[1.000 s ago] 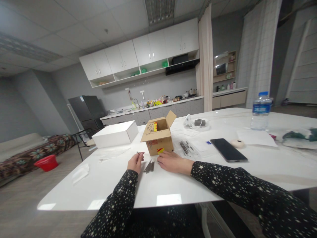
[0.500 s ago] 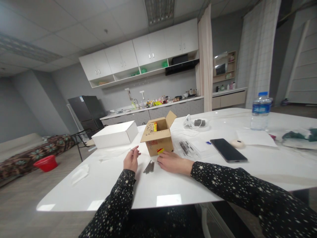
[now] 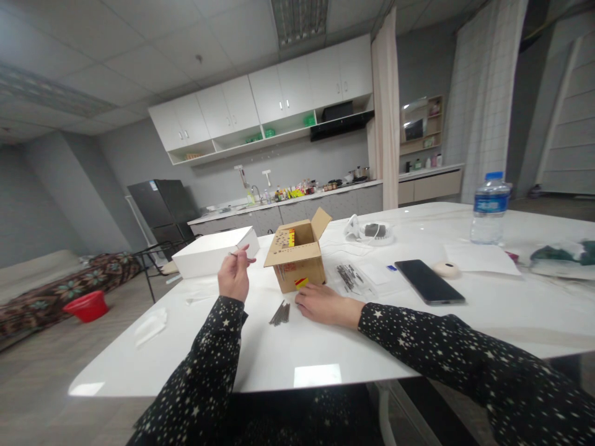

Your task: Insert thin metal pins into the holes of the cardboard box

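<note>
A thin metal nail (image 3: 240,256) is pinched between the fingertips of the left hand (image 3: 233,278), which is lifted above the white table (image 3: 325,353). The nail is held almost level, and its long axis is pointed toward the open cardboard box (image 3: 297,255), which stands just to the right of this hand and a little farther away. The left hand is therefore the nearer one to the perforated top flap of the box, where small dark holes can be seen.

The right hand (image 3: 323,304) is laid flat on the table with the fingers relaxed, and nothing is gripped in it. It is placed just in front of the box, and a small pile of nails (image 3: 279,313) is found just beside its fingertips, between the two arms. These nails are slim, grey and straight, and they are lying roughly parallel.

The box is of brown corrugated card, with one flap raised. A second group of nails (image 3: 348,276) is seen on the table to the right of the box, on what seems to be clear plastic. A white box (image 3: 215,252) with smooth sides is placed behind the left hand, and a dark phone (image 3: 428,281) and a plastic water bottle (image 3: 489,208) are farther to the right.
</note>
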Demonstrator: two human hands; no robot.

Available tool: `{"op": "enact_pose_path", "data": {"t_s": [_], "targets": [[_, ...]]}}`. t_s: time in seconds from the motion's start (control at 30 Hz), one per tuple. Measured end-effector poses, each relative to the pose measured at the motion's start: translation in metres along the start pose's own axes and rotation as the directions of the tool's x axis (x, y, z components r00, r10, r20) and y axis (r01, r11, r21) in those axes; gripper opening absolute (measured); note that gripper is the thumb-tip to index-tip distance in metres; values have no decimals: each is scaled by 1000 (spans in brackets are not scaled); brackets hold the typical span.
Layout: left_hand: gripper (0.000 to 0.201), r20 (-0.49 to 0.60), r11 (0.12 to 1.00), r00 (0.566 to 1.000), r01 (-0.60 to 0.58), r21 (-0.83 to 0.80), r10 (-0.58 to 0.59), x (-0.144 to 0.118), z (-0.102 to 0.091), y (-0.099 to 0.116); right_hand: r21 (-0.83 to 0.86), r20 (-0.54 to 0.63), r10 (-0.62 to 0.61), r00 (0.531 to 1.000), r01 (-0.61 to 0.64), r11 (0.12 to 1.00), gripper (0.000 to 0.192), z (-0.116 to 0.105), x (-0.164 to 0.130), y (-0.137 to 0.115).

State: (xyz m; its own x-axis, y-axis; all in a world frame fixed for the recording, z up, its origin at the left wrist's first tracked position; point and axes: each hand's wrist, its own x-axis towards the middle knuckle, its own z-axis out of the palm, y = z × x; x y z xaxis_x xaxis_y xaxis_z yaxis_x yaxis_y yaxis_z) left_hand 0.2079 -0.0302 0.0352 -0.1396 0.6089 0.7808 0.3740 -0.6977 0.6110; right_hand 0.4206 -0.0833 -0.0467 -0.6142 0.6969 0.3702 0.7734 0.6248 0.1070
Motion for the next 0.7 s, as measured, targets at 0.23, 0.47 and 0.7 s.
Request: {"op": "enact_pose_path", "data": {"t_s": [0.23,0.47,0.7], "targets": [[56,80,997,994,-73,4,73,16,11,21,-18,-9,-2,1000,1,1000,29,3,0,0],[55,253,993,967,-71,93,46,11,21,19,-38,-24,-22,999,21,999,29,3,1,-1],[51,295,983,954,-97,153,49,5,22,18,-34,-25,-16,1000,16,999,28,2,1,-1]]}}
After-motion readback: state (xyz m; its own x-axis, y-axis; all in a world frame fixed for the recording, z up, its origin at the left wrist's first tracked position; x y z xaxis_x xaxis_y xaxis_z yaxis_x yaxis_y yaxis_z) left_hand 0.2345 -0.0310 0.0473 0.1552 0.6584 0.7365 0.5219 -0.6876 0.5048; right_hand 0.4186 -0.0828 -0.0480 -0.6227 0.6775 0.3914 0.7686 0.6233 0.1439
